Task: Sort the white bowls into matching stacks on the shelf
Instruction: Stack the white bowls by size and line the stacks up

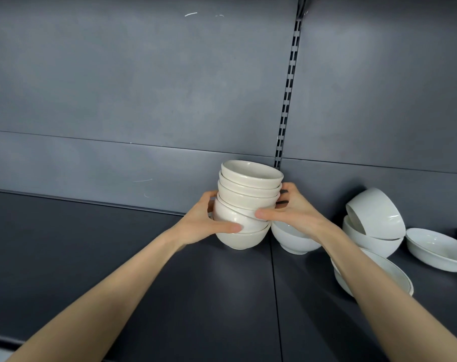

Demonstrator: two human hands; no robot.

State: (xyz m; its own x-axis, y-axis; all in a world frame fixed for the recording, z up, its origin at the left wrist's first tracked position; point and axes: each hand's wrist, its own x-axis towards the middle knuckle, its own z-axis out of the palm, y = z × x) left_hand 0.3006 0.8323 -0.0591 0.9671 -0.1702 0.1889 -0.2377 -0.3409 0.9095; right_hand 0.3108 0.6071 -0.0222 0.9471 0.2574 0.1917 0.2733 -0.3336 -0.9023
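Observation:
A stack of several cream-white bowls (248, 194) stands on the dark shelf (117, 257), its upper bowls leaning a little to the left. My left hand (203, 223) grips the stack's lower left side, thumb across the front. My right hand (290, 210) grips the right side, thumb on the front and fingers behind. Just right of the stack sits a whiter bowl (292, 239), partly hidden by my right wrist.
Further right, a white bowl (376, 212) lies tilted inside another bowl (371, 241). A wide shallow bowl (439, 249) sits at the far right, and another shallow bowl (386, 273) lies under my right forearm. A slotted upright (287, 100) splits the grey back panel.

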